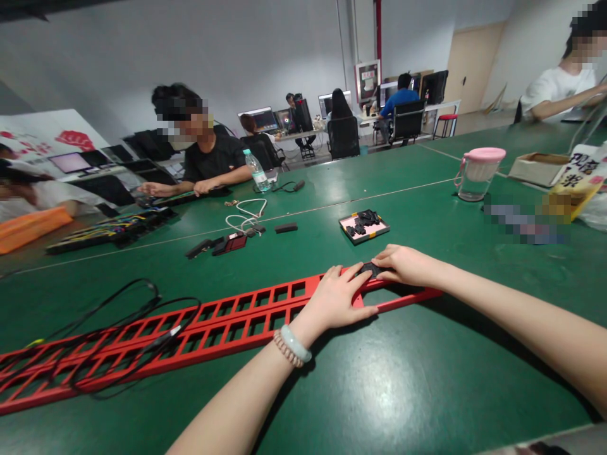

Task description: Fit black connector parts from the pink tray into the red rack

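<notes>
Red frame point(310, 285): left slots unfilled. Left hand point(334, 297) spread open across it. Far: tray point(368, 237) holding black pieces point(364, 221). Frame's right: black part point(372, 270), seating apparently unfinished; right hand point(403, 264) touching it, clamping unclear.

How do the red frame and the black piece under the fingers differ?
The red frame is long, running out past the picture's left edge; the black piece is far smaller. The red frame is bright, with rows of openings; the black piece is dark and partly hidden. The left hand touches both.
</notes>
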Tool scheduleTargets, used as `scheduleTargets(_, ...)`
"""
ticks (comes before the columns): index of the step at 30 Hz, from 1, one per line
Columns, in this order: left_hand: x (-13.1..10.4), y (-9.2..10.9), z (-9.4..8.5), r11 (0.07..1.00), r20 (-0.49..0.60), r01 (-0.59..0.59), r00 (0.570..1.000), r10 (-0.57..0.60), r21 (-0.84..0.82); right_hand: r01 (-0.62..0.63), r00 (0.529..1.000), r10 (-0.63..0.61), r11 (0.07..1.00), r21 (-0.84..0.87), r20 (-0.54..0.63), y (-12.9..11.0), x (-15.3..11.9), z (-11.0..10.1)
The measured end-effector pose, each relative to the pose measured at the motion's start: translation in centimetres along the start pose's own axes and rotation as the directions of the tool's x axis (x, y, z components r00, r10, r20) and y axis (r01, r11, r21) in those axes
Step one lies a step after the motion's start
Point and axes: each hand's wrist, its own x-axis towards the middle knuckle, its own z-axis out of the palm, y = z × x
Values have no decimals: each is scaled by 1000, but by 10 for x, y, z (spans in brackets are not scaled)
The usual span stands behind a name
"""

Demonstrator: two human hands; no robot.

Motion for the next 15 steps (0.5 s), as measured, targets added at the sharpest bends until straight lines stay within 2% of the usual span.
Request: scheduleTargets(15, 0, 0, -1, 1000, 3, 17, 1000, -17, -3, 48, 998, -45, 995, -82, 37, 2, -2, 0)
